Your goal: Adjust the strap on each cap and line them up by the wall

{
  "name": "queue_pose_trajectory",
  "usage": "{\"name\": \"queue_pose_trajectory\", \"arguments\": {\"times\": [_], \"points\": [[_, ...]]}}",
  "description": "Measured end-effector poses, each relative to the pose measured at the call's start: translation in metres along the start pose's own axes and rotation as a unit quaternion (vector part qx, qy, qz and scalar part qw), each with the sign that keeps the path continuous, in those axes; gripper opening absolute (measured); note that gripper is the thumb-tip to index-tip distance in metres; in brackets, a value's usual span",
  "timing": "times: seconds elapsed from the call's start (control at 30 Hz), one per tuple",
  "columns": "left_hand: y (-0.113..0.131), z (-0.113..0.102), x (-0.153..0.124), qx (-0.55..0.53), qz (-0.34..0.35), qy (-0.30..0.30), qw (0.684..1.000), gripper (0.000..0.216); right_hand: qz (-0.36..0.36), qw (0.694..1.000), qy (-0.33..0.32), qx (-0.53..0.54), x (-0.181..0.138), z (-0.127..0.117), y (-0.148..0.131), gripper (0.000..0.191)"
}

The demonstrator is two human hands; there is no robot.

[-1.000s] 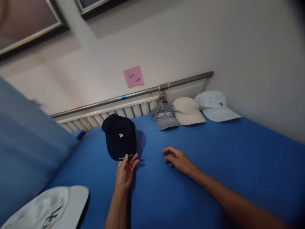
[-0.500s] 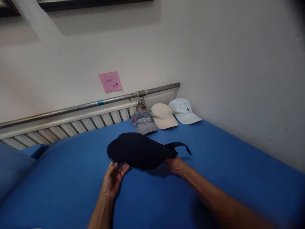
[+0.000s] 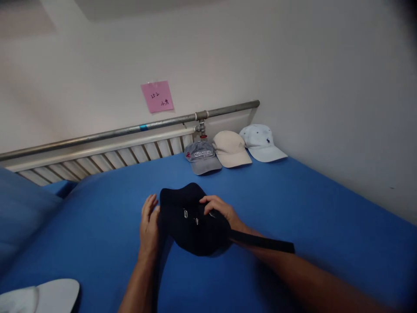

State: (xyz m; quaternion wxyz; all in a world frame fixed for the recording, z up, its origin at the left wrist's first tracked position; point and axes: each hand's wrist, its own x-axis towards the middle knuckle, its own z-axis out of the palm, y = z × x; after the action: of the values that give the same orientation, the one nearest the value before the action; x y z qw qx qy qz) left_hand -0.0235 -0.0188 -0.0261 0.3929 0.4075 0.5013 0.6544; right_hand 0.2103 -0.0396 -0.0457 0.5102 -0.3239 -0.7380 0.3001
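A black cap [image 3: 190, 226] lies on the blue sheet [image 3: 293, 204] in front of me, its back turned up, with a small metal buckle showing and a long black strap [image 3: 260, 242] trailing to the right over my forearm. My left hand [image 3: 149, 226] rests flat against the cap's left side, fingers stretched out. On top of the cap lies my right hand [image 3: 220, 209], its fingers curled over the cloth near the buckle.
A grey cap [image 3: 202, 156], a beige cap [image 3: 230, 148] and a pale blue cap [image 3: 260, 142] sit in a row by the wall. A white cap [image 3: 42, 296] lies at the lower left. A radiator and pipe [image 3: 130, 129] run behind, under a pink note [image 3: 157, 96].
The black cap was lifted by its brim with my left hand, taken in both hands and turned over. It now lies back-up with the strap hanging out to the right.
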Motion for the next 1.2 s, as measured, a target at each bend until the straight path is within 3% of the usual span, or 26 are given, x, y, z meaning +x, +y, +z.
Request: {"name": "queue_pose_trajectory", "arguments": {"times": [0.1, 0.23, 0.37, 0.5, 0.6, 0.7, 0.8, 0.93, 0.97, 1.03, 1.1, 1.2], "points": [[0.017, -0.002, -0.013, 0.069, 0.106, -0.061, 0.99, 0.028, 0.004, 0.999, -0.02, -0.025, -0.002, 0.007, -0.002, 0.007], [0.026, 0.008, -0.029, 0.053, 0.017, -0.137, 0.989, 0.033, 0.024, 0.997, -0.023, -0.063, -0.003, 0.016, -0.008, 0.015], [0.017, 0.018, -0.036, 0.12, -0.033, -0.229, 0.965, 0.038, 0.024, 0.996, -0.038, -0.083, -0.002, 0.018, -0.011, 0.015], [0.009, 0.013, -0.037, 0.123, -0.078, -0.223, 0.964, 0.04, 0.023, 0.992, -0.062, -0.107, -0.001, 0.01, -0.013, 0.014], [0.008, 0.002, -0.034, 0.142, -0.088, -0.211, 0.963, 0.041, 0.031, 0.981, -0.109, -0.157, 0.0, 0.003, -0.017, 0.028], [0.009, -0.007, -0.03, 0.176, -0.088, -0.218, 0.956, 0.04, 0.035, 0.95, -0.16, -0.268, -0.001, -0.004, -0.028, 0.049], [0.011, -0.011, -0.028, 0.24, -0.081, -0.253, 0.934, 0.033, 0.006, 0.92, -0.154, -0.36, -0.001, -0.007, -0.05, 0.058], [0.014, -0.012, -0.027, 0.245, -0.127, -0.276, 0.921, 0.018, -0.14, 0.946, -0.084, -0.281, -0.004, 0.003, -0.087, 0.039], [0.014, -0.011, -0.028, 0.238, -0.134, -0.275, 0.922, 0.015, -0.181, 0.949, -0.091, -0.243, -0.006, 0.009, -0.094, 0.033], [0.016, -0.01, -0.028, 0.226, -0.137, -0.276, 0.924, 0.009, -0.238, 0.936, -0.166, -0.201, -0.011, 0.024, -0.099, 0.024], [0.016, -0.01, -0.028, 0.22, -0.124, -0.28, 0.926, 0.005, -0.237, 0.916, -0.23, -0.227, -0.016, 0.039, -0.094, 0.022], [0.017, -0.011, -0.027, 0.217, -0.103, -0.287, 0.927, 0.003, -0.184, 0.906, -0.248, -0.291, -0.019, 0.05, -0.078, 0.021]]}}
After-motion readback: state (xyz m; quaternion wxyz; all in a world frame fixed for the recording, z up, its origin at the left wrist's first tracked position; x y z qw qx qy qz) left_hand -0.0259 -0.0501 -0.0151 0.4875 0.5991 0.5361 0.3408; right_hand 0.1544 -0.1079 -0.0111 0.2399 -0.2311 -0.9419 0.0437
